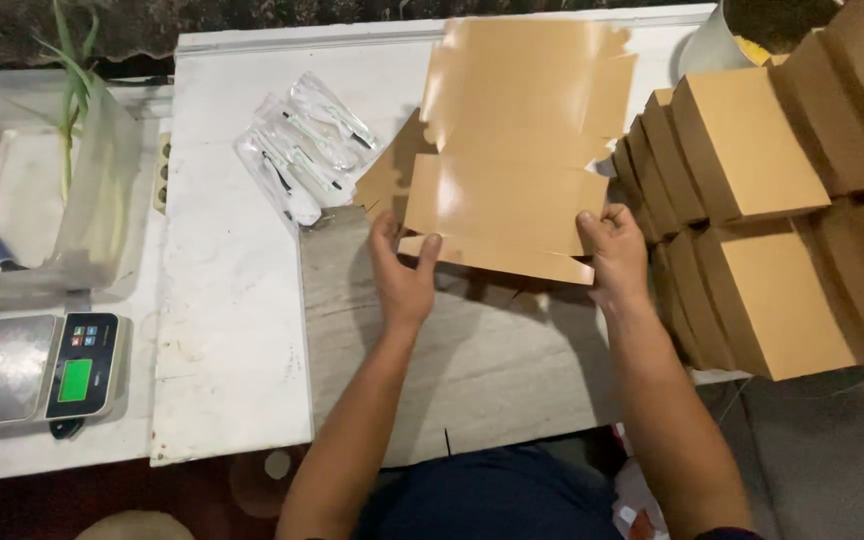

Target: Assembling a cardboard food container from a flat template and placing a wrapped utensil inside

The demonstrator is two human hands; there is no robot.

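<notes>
Head view, looking down on a white worktop (232, 330): my left hand (402, 275) and right hand (614, 255) each pinch the near edge of a flat, unfolded brown cardboard box blank (512, 150), thumbs on top, fingers closed on the bottom flap. The blank lies on the table in front of me, between a pile of clear plastic-wrapped cutlery packets (302, 150) on my left and stacks of finished brown boxes (762, 220) on my right. I judge the sheet light and thin, stiff along its panels but ready to bend at the creases, its glossy face somewhat slippery; the flap edges look like the best place to grip. Its long axis runs away from me, the far flaps pointing toward the table's back edge. A digital scale (37, 372) sits far left.
</notes>
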